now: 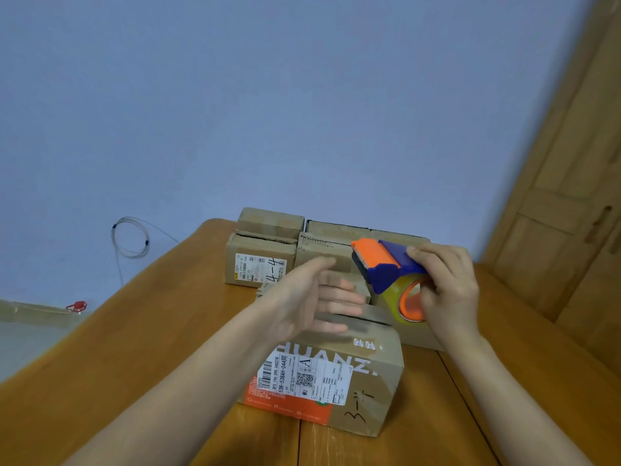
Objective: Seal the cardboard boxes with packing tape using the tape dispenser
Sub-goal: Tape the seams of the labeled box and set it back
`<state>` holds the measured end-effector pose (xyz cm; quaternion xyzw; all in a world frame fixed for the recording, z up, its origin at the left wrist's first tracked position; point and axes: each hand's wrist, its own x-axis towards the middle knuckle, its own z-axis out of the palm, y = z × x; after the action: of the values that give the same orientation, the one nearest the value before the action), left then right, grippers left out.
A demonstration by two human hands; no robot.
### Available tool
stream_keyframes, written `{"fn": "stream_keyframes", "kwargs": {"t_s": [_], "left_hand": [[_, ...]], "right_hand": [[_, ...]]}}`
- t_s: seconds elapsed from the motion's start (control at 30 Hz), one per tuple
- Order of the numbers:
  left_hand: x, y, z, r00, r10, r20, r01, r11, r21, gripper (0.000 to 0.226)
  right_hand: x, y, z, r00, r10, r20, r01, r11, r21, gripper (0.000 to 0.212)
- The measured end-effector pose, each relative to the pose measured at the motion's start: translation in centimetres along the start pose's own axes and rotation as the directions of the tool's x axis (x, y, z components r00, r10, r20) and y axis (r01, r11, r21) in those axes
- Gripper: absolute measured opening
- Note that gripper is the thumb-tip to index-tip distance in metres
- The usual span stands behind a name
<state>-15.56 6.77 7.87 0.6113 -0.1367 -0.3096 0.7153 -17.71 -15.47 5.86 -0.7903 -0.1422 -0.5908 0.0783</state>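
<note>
Head view: sealing step on labelled cardboard box (331,381), nearest of several on wooden surface (151,348). Right hand (448,292) clamped around orange-and-blue tape dispenser (389,277), held above box's far right edge, tape roll facing down. Left hand (312,299) spread flat, fingers extended over box top, probably smoothing tape; motion blur hides contact. Next: lower dispenser onto top seam, pull along while left hand steadies box.

A wooden surface (141,358) with a seam between its planks carries cardboard boxes. The nearest box (363,381), at its centre, bears a shipping label. Toward twelve o'clock, at the far edge, a labelled box (258,264) sits beside larger boxes (322,253).
</note>
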Motion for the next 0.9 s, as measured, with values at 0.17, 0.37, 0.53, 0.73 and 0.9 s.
{"fn": "stream_keyframes", "kwargs": {"t_s": [0.17, 0.37, 0.53, 0.73, 0.9], "left_hand": [[0.2, 0.4, 0.4, 0.992, 0.116, -0.058, -0.104, 0.979, 0.177, 0.037], [0.1, 0.4, 0.5, 0.988, 0.138, -0.070, -0.124, 0.977, 0.175, 0.023], [-0.2, -0.4, 1.1, 0.976, 0.180, -0.123, -0.160, 0.975, 0.155, 0.025], [-0.3, -1.1, 1.8, 0.947, 0.233, -0.221, -0.196, 0.965, 0.175, 0.022], [0.0, -1.1, 1.7, 0.953, 0.210, -0.219, -0.164, 0.964, 0.209, 0.024]], "right_hand": [[0.1, -0.2, 0.0, 1.000, -0.025, -0.016, 0.025, 1.000, -0.005, 0.036], [-0.2, 0.1, -0.2, 0.998, -0.029, -0.048, 0.029, 1.000, 0.008, 0.037], [-1.0, 0.6, 0.1, 0.998, -0.014, -0.067, 0.017, 0.999, 0.036, 0.039], [-1.8, 0.6, 0.4, 0.999, 0.026, -0.037, -0.025, 1.000, 0.018, 0.035], [-2.6, 1.0, 0.7, 0.999, 0.027, -0.021, -0.027, 1.000, 0.015, 0.040]]}}
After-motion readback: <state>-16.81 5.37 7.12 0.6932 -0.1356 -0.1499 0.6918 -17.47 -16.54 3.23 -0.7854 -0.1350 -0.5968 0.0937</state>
